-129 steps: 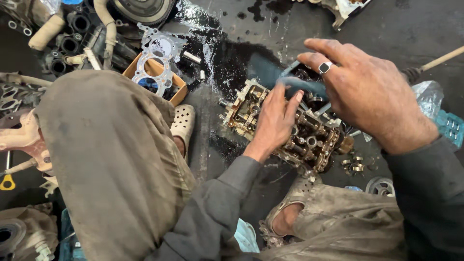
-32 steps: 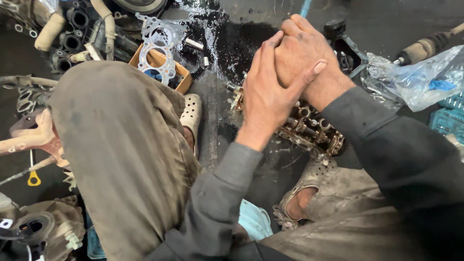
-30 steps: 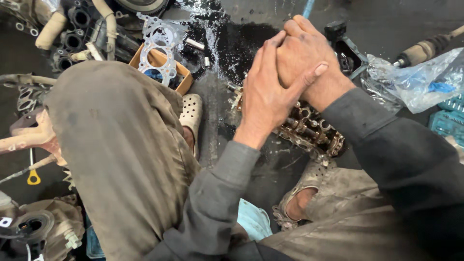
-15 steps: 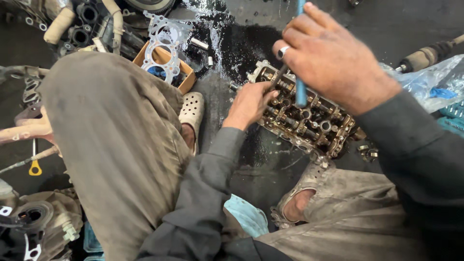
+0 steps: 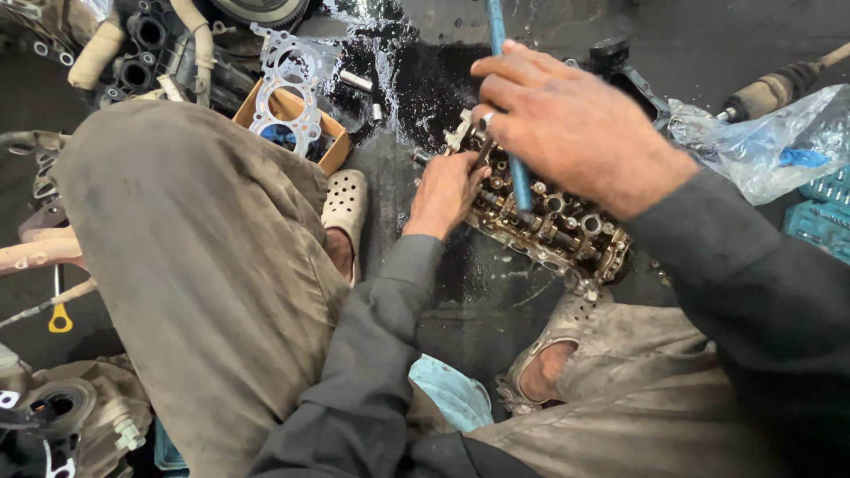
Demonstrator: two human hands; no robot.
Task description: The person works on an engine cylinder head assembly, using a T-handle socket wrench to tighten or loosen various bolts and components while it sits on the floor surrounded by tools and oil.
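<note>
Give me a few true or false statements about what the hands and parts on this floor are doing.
1. The right hand grips a blue rod. True.
2. The left hand rests on the cylinder head. True.
3. The gasket lies on the cylinder head. False: it lies on a cardboard box, apart from the head.
4. The floor by the head is dry. False: dark oil is spilled there.
5. A plastic bag lies right of the head. True.

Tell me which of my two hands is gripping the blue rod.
The right hand grips the blue rod above the cylinder head; the left hand rests on the head's end instead.
</note>
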